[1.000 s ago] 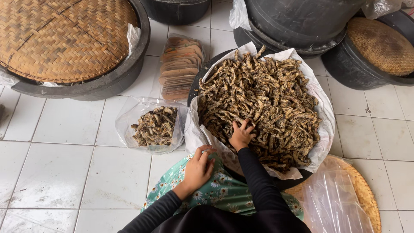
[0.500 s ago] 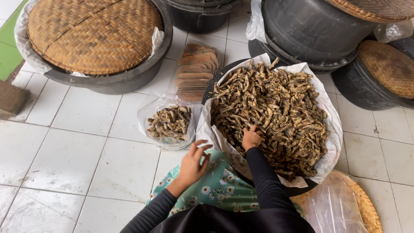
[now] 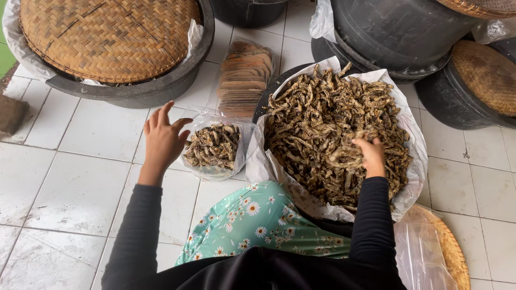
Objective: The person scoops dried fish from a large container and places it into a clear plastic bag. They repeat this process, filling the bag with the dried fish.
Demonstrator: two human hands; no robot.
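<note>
Gripping a loose clump of dried fish [image 3: 346, 156], the right hand [image 3: 372, 156] hovers over the lined basin [image 3: 414, 166]; strands could drop. Left of it, the left hand [image 3: 161, 140], released, fingers spread, nears the small open bag [image 3: 214, 147], which looks easily tipped.

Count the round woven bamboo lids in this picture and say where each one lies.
4. One big woven lid on the tub at top left, one on the tub at right, one at the top right corner, one on the floor at bottom right. Others may lie out of view.
</note>
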